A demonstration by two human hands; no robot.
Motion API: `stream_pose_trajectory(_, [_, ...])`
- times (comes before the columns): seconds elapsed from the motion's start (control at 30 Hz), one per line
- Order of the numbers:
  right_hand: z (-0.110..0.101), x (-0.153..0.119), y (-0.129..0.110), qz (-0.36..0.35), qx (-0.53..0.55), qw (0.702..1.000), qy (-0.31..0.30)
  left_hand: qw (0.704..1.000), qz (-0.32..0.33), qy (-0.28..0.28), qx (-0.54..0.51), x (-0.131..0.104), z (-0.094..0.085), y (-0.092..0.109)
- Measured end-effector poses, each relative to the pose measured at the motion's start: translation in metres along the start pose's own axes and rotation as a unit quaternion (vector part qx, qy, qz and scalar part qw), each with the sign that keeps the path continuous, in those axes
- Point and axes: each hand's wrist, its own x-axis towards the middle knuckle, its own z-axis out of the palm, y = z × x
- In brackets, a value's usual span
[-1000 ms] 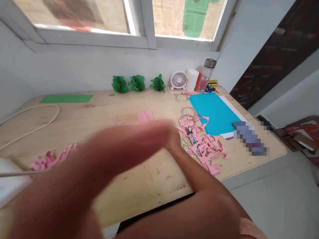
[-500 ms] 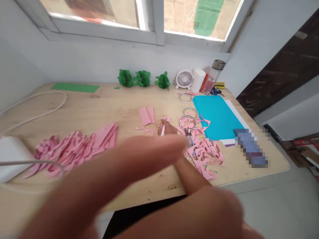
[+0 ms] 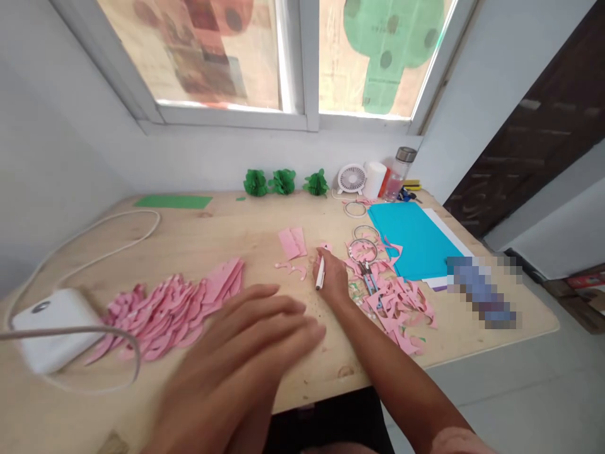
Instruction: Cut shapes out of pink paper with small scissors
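Note:
My right hand (image 3: 334,277) is closed around a white pen (image 3: 321,275) over the middle of the table. A small bit of pink paper (image 3: 326,246) shows just beyond its fingers. Close to the camera, my left hand (image 3: 241,353) is raised above the table's near side, slightly blurred, its fingers stretched out and nothing seen in it. Left of the pen lie a curved pink strip (image 3: 295,270) and flat pink paper pieces (image 3: 293,243). A fanned heap of pink paper petals (image 3: 170,315) lies farther left, partly behind the left hand.
Pink scraps (image 3: 406,302), a blue-handled tool (image 3: 368,277) and rings (image 3: 363,250) lie to the right. Beyond them are blue sheets (image 3: 416,239). Along the wall stand green paper flowers (image 3: 283,181), a fan (image 3: 352,179) and a bottle (image 3: 399,173). A corded white box (image 3: 57,334) sits left.
My left hand has drawn back from right before the camera, down and to the left, uncovering my right forearm. The view has tilted upward. My right hand still grips the pen.

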Motion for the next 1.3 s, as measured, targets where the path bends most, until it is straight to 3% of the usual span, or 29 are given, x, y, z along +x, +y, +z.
stream_pose_trajectory(0.1, [0.002, -0.001, 0.000, -0.001, 0.004, 1.000, 0.022, 0.999, -0.025, 0.039, 0.014, 0.066, 0.026, -0.020])
stream_pose_trajectory(0.17, [-0.003, 0.000, -0.003, 0.003, -0.001, 1.000, 0.017, 0.997, -0.036, 0.054, 0.048, 0.080, 0.047, -0.038])
stream_pose_trajectory(0.3, [-0.025, 0.014, -0.008, -0.001, -0.112, 0.992, -0.058, 0.990, -0.059, 0.059, 0.113, 0.059, 0.078, -0.067])
stream_pose_trajectory(0.43, [-0.046, 0.040, -0.009, -0.078, -0.306, 0.943, -0.103, 0.989, -0.024, 0.050, 0.139, 0.046, 0.088, -0.071])
stream_pose_trajectory(0.67, [-0.049, 0.077, -0.004, -0.130, -0.345, 0.920, -0.137, 0.991, 0.008, 0.054, 0.124, 0.047, 0.091, -0.074])
stream_pose_trajectory(0.9, [-0.046, 0.096, 0.008, -0.151, -0.336, 0.918, -0.148, 0.991, 0.008, 0.052, 0.123, 0.046, 0.093, -0.077])
stream_pose_trajectory(1.0, [-0.045, 0.089, 0.007, -0.138, -0.328, 0.927, -0.120, 0.991, 0.006, 0.057, 0.122, 0.047, 0.094, -0.078])
stream_pose_trajectory(1.1, [-0.047, 0.065, 0.005, -0.101, -0.282, 0.952, -0.057, 0.991, 0.002, 0.057, 0.118, 0.046, 0.094, -0.079])
stream_pose_trajectory(1.2, [-0.056, 0.023, 0.006, -0.120, -0.169, 0.978, 0.001, 0.993, -0.006, 0.059, 0.104, 0.045, 0.093, -0.081])
stream_pose_trajectory(1.3, [-0.074, -0.027, 0.014, -0.125, -0.106, 0.985, 0.047, 0.994, -0.013, 0.062, 0.090, 0.044, 0.093, -0.084])
